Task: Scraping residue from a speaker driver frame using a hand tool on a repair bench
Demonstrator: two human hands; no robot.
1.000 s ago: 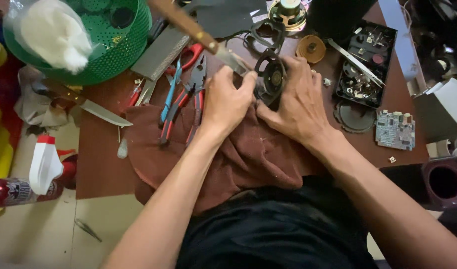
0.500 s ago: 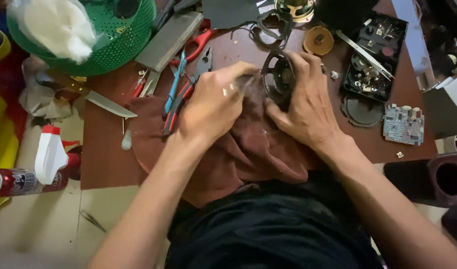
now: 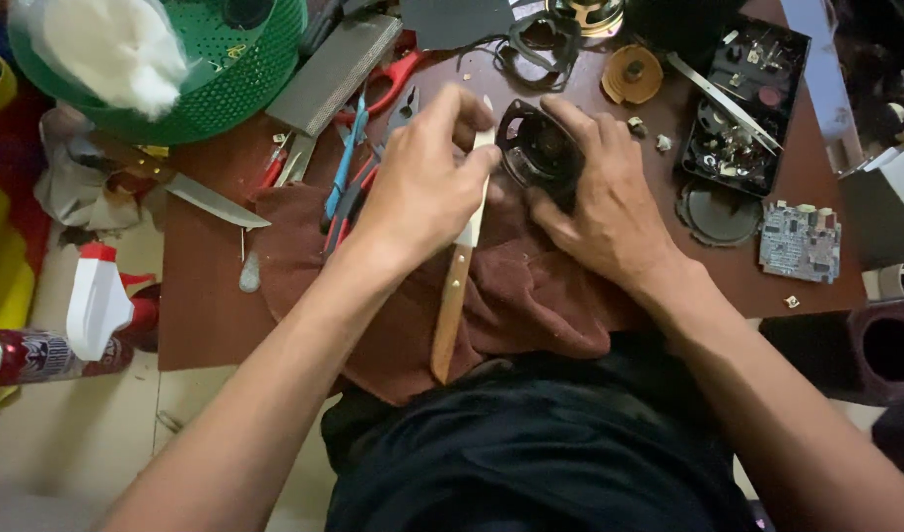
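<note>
My left hand grips a wooden-handled brush near its pale head, with the handle pointing back toward my body. The brush tip rests at the edge of a round black speaker frame. My right hand lies over the right side of the speaker frame and holds it down. Both sit on a brown cloth spread over the small brown table.
Pliers and cutters with red and blue handles lie left of my hands, by a metal file and a knife. A green basket, a spray bottle, a green circuit board and a black parts tray surround the work.
My left hand has drawn the brush back and turned it, so its wooden handle now points at my body. The right hand stays on the speaker frame.
</note>
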